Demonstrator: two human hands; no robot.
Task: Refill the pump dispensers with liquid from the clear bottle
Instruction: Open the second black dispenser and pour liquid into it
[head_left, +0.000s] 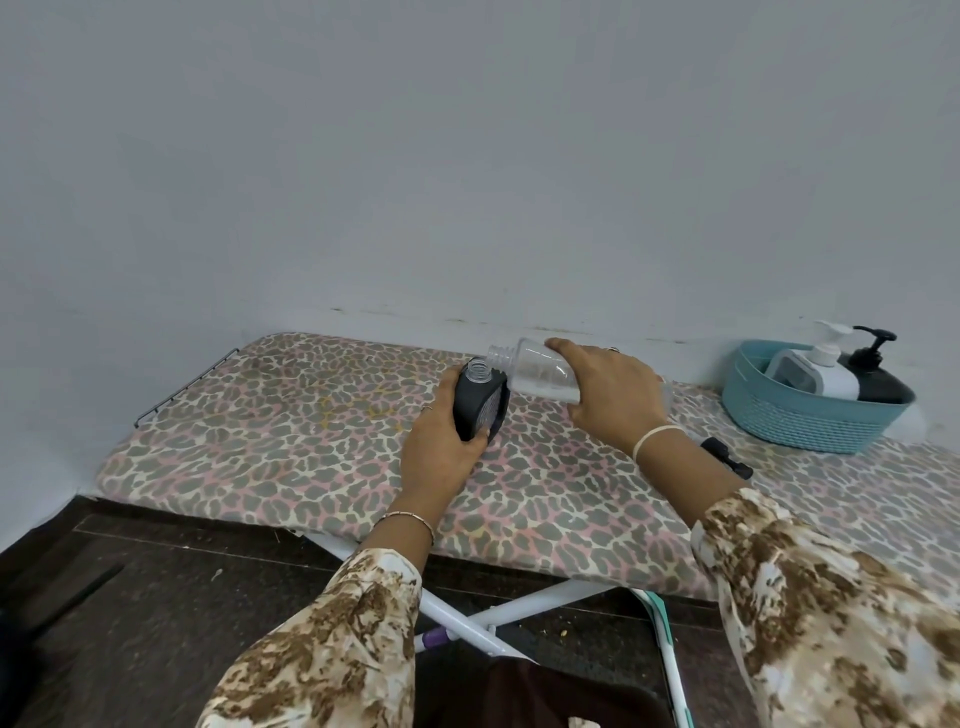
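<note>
A black dispenser bottle (478, 402) stands on the leopard-print board (260, 441) with its pump off and its neck open. My left hand (439, 447) grips it from the left side. My right hand (610, 392) holds the clear bottle (535, 369) tipped on its side, its uncapped mouth just above and right of the black bottle's neck. A little liquid lies in the clear bottle's lower side. A black pump head (727, 457) lies on the board to the right of my right wrist.
A teal basket (800, 421) at the board's right end holds a white pump dispenser (821, 371) and a black pump dispenser (878, 374). A pale wall runs behind the board. White crossed legs (467, 613) and dark floor lie below the front edge.
</note>
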